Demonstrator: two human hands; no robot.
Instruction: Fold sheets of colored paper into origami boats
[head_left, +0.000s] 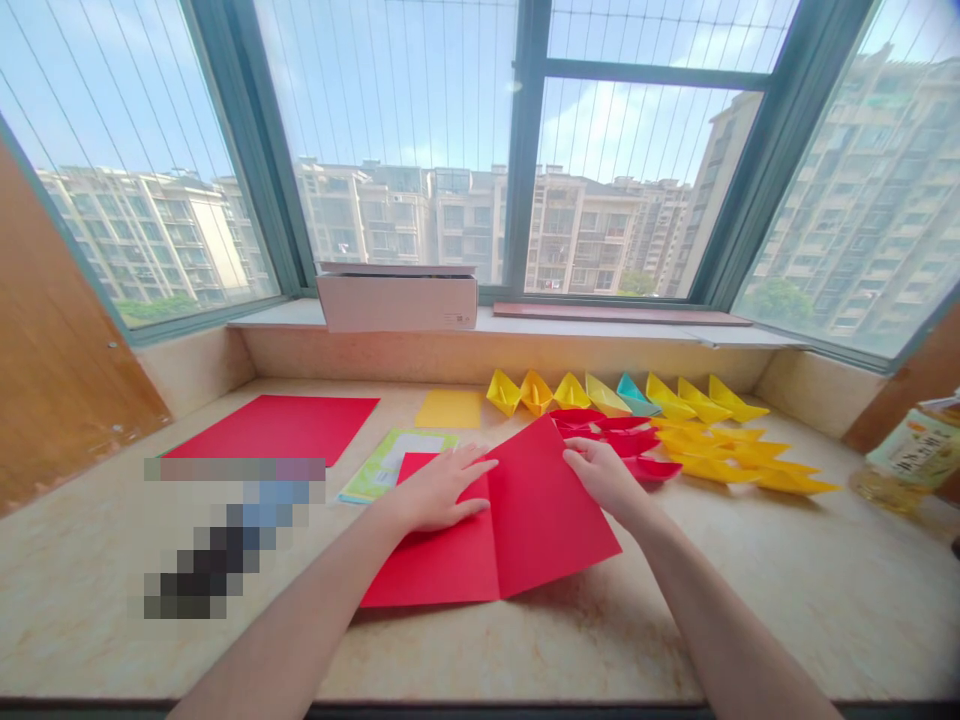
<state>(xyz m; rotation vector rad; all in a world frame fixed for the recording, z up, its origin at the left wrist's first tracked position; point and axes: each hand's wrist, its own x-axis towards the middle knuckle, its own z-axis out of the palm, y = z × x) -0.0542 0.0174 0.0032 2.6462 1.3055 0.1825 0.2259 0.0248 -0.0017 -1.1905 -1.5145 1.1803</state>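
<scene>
A sheet of red paper with a crease down its middle lies in front of me. Its left half rests on the counter, while the right half is tilted up. My left hand lies flat on the left half with fingers spread, close to the crease. At the upper right edge, my right hand pinches the sheet between thumb and fingers. Just behind that hand sit several red paper boats, partly covered by the raised half. A green-and-white booklet shows beyond my left forearm.
Folded yellow paper boats fill the right side, with a blue one in the back row. A yellow sheet and red paper lie further left. A bottle stands far right; a white box sits on the windowsill.
</scene>
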